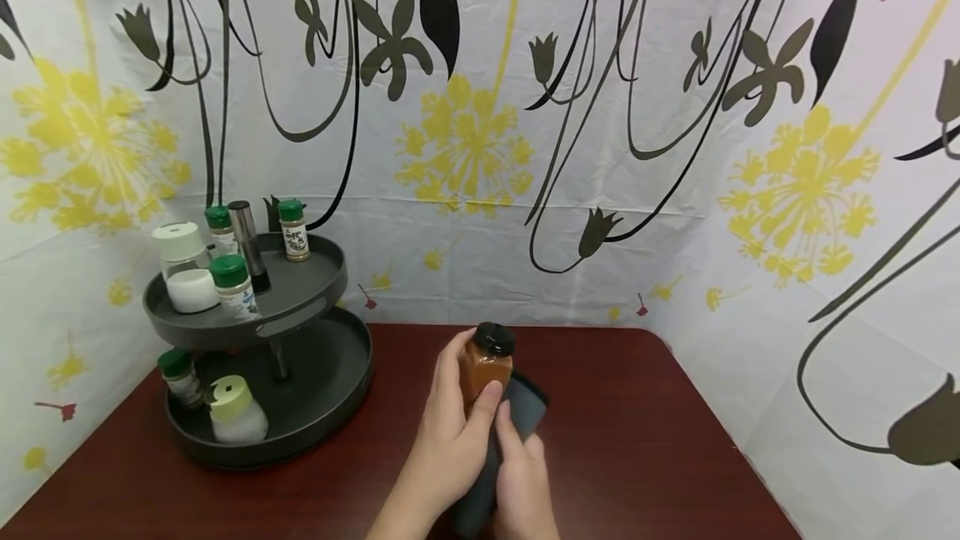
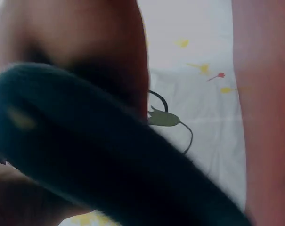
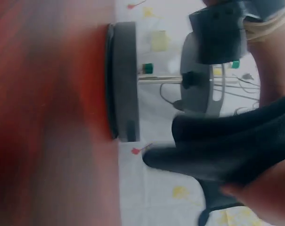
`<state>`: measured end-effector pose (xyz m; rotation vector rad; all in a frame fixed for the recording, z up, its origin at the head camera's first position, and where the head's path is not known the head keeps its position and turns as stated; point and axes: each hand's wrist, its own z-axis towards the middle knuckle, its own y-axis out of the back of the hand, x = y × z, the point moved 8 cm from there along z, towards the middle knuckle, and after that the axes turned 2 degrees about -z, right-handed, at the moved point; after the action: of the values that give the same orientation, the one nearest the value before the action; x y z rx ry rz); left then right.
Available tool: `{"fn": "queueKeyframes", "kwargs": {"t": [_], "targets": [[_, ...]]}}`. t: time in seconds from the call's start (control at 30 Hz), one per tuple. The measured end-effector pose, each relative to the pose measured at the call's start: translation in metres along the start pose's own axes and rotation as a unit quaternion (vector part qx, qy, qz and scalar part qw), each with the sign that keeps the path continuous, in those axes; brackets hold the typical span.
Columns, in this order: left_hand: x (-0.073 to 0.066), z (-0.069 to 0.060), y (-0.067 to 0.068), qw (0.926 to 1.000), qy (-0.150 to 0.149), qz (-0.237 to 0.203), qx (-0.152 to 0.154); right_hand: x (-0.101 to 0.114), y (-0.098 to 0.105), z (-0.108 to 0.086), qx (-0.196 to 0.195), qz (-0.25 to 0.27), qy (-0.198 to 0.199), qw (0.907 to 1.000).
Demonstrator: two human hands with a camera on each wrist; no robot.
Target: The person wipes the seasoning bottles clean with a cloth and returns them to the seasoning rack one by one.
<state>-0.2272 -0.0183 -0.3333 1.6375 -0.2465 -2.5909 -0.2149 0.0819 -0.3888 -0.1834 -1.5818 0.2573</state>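
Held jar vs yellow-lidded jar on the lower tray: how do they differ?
Lid: held jar black, yellow-lidded jar pale yellow.
Contents: held jar orange-brown, yellow-lidded jar whitish.
Place: held jar in the left hand, yellow-lidded jar on the lower tray.
Shared: both have lids on.

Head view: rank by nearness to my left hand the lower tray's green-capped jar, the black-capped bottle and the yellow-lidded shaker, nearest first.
1. Black-capped bottle: held in the left hand.
2. Yellow-lidded shaker: off to the left, on the lower tray.
3. Green-capped jar: same tray, farther left and behind the shaker.
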Motion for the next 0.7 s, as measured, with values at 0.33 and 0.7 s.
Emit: {"fn": "queueKeyframes", "kwargs": {"t": [0.33,0.7], "targets": [[0.006,-0.003,-0.011,0.9985,0.029,-0.032,0.033,0.058,0.0,-0.014,-0.055,0.025,0.129,0.9898],[0.002,-0.001,0.01,0.9982,-0.007,-0.044,-0.038,-0.001,-0.009,0.0,0.01,0.005,-0.021,0.9997]]}}
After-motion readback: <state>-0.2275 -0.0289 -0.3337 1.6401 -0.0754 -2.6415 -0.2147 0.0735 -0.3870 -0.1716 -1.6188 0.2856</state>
